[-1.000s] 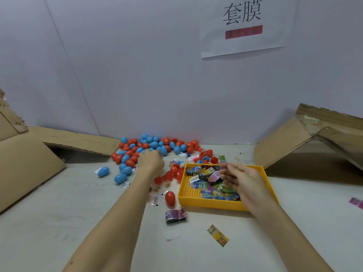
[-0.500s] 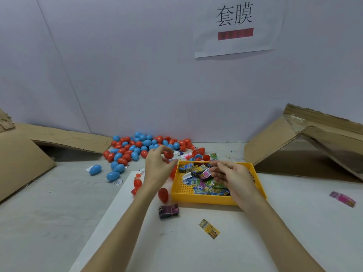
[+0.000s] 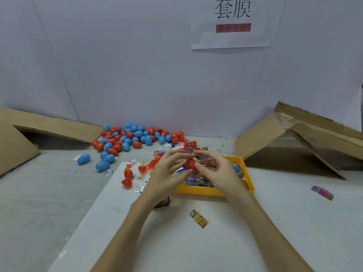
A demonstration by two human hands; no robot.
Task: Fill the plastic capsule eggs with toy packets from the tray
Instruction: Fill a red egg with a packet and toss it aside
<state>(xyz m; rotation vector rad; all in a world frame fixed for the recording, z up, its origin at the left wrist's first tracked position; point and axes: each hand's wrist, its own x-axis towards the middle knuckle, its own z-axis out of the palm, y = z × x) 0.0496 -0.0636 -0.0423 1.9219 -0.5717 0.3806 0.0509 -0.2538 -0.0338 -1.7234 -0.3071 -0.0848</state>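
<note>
Red capsule egg (image 3: 191, 166) is pinched between left hand (image 3: 167, 173) and right hand (image 3: 218, 171) above the yellow tray (image 3: 212, 191).

Open table (image 3: 275, 222) surface toward the near edge, broken only by one flat yellow packet (image 3: 198, 218) and, far right, a pink packet (image 3: 322, 192). Left of the yellow tray (image 3: 198, 190) — loose red egg halves (image 3: 127, 177) and small sachets. Behind — dense egg pile (image 3: 133, 138) against the wall. Cardboard flaps (image 3: 294, 142) closing both sides.
</note>
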